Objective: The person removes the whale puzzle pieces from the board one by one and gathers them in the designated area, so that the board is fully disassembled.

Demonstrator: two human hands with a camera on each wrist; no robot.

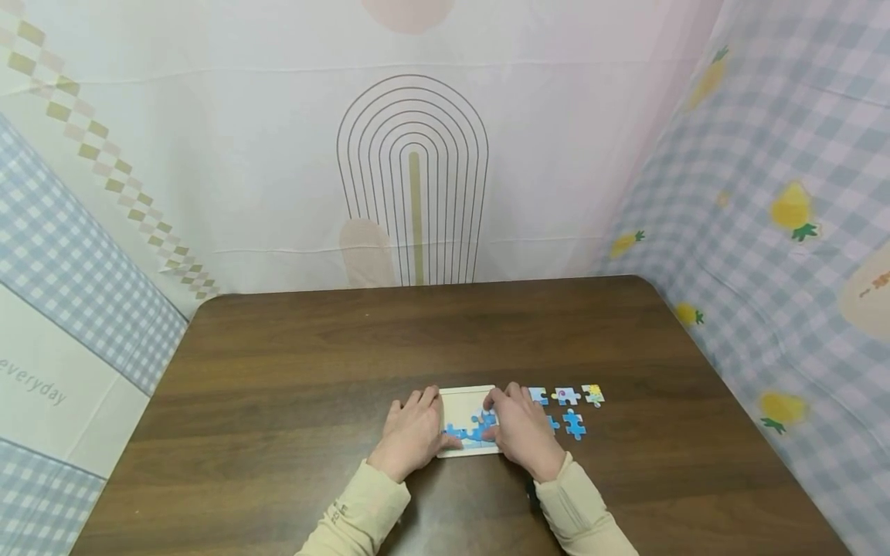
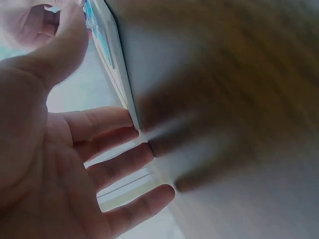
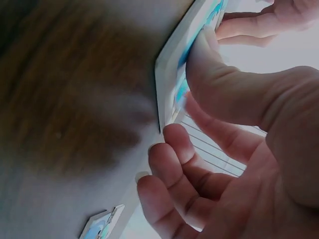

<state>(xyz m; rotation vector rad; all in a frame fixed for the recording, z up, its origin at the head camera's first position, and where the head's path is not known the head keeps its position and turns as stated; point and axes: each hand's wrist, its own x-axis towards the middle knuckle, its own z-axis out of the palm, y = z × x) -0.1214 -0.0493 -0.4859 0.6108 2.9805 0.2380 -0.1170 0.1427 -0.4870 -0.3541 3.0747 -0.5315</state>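
A shallow pale wooden puzzle tray [image 1: 459, 401] lies on the table, with blue puzzle pieces [image 1: 455, 432] along its near side. At the tray's left edge is my left hand [image 1: 410, 434]; its thumb rests over the near left corner while the other fingers stretch along the outside, tips on the table. My right hand [image 1: 524, 428] is over the right edge. Its thumb and index finger pinch a blue puzzle piece [image 1: 485, 419] inside the tray, partly hidden by them. In the right wrist view the right thumb [image 3: 214, 84] touches the puzzle surface, and the remaining fingers bend beside the tray.
Right of the tray lie several loose puzzle pieces in two rows, among them a piece with a pink swirl [image 1: 566, 396], a yellow-patterned piece [image 1: 592, 394] and a blue piece [image 1: 574, 424]. My right hand partly covers others. The brown table [image 1: 278, 371] meets patterned cloth behind.
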